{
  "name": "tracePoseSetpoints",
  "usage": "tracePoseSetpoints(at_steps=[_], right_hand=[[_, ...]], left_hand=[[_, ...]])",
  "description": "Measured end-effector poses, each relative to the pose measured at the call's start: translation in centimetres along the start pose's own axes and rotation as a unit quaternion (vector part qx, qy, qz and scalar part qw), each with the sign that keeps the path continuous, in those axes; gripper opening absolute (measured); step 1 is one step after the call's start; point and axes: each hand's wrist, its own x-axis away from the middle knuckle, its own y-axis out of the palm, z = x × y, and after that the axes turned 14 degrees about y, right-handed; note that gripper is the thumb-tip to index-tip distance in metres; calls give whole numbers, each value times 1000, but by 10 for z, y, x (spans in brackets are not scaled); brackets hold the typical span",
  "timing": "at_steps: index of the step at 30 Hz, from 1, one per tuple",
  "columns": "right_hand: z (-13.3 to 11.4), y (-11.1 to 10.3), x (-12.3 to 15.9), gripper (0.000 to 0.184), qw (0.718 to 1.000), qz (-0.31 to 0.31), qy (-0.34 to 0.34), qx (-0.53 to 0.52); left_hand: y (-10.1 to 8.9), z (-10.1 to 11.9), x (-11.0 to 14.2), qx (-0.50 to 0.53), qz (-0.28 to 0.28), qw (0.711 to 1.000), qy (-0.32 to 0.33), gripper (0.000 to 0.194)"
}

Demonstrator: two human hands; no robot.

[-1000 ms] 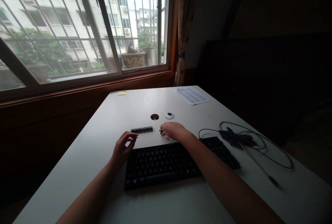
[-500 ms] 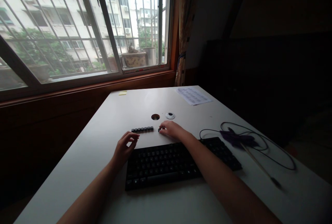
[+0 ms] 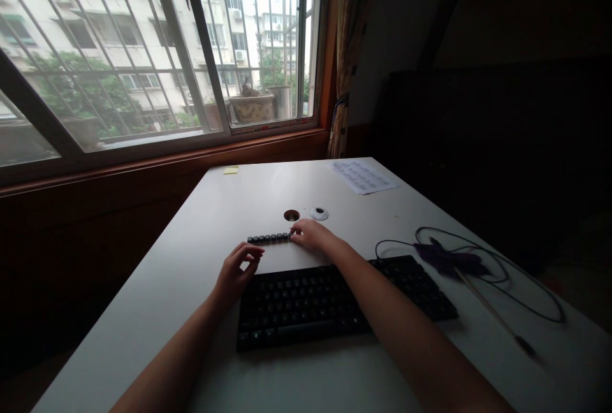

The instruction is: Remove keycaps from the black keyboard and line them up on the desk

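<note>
A row of several small black keycaps [image 3: 268, 238] lies on the white table behind the black keyboard [image 3: 301, 304]. My right hand [image 3: 310, 234] pinches a black keycap at the right end of that row, and the fingers partly cover it. At the keyboard's back left corner rests my left hand [image 3: 238, 266], its fingers loosely curled and the thumb a little apart from them. Nothing shows between them, and the left end of the row is just beyond. My right forearm crosses over the keyboard and hides part of its keys.
A cable [image 3: 516, 263] loops at the right beside a purple cloth [image 3: 449, 260] and a thin stick with a dark brush-like tip [image 3: 495, 314]. Behind the row are a round table hole [image 3: 291, 215] and a white ring cover [image 3: 319, 213]. Printed paper [image 3: 366, 177] and a yellow note [image 3: 231, 169] lie farther back.
My right hand has moved left with the keycap, from a gap away to the right end of the row. My left hand stays nearly still. The view has shifted slightly.
</note>
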Motion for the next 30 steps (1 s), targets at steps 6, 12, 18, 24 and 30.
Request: tracePoseSetpoints(at_steps=[6, 12, 18, 24, 30], right_hand=[[1, 0, -1, 23, 1000, 4, -2, 0], [-1, 0, 0, 23, 1000, 7, 1, 2], [-1, 1, 0, 24, 1000, 12, -1, 2], [0, 0, 3, 24, 1000, 14, -8, 4], [-2, -2, 4, 23, 1000, 10, -6, 14]], left_hand=[[0, 2, -1, 1, -6, 1000, -4, 17], [0, 1, -1, 0, -3, 1000, -2, 16], [0, 2, -1, 0, -6, 1000, -2, 16], [0, 1, 0, -5, -9, 1000, 2, 16], [0, 2, -1, -2, -9, 1000, 5, 16]])
